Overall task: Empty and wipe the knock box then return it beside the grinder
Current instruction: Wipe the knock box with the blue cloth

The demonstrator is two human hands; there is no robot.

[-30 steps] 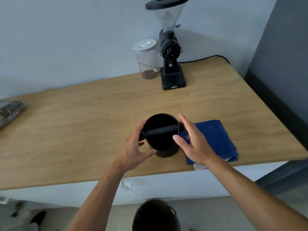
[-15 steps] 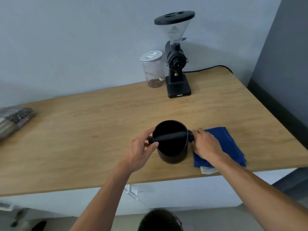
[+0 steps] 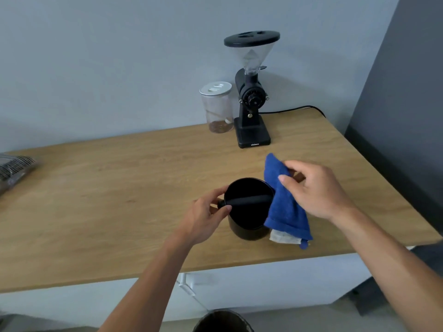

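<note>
The black round knock box [image 3: 248, 226] stands upright on the wooden counter [image 3: 119, 192], near its front edge, with a black bar across its open top. My left hand [image 3: 206, 219] grips its left side at the bar's end. My right hand [image 3: 314, 188] holds a blue cloth [image 3: 285, 207] lifted just right of the box; the cloth hangs against the box's right rim. The black grinder [image 3: 251, 99] with a clear hopper stands at the back of the counter, well behind both hands.
A clear jar [image 3: 217, 107] with a white lid stands left of the grinder. A dark packet [image 3: 14, 168] lies at the counter's left edge. A black bin [image 3: 223, 322] sits on the floor below the counter front. A dark wall borders the right side.
My right hand has picked the blue cloth up off the counter and raised it beside the box. My left hand has stayed on the box's left side.
</note>
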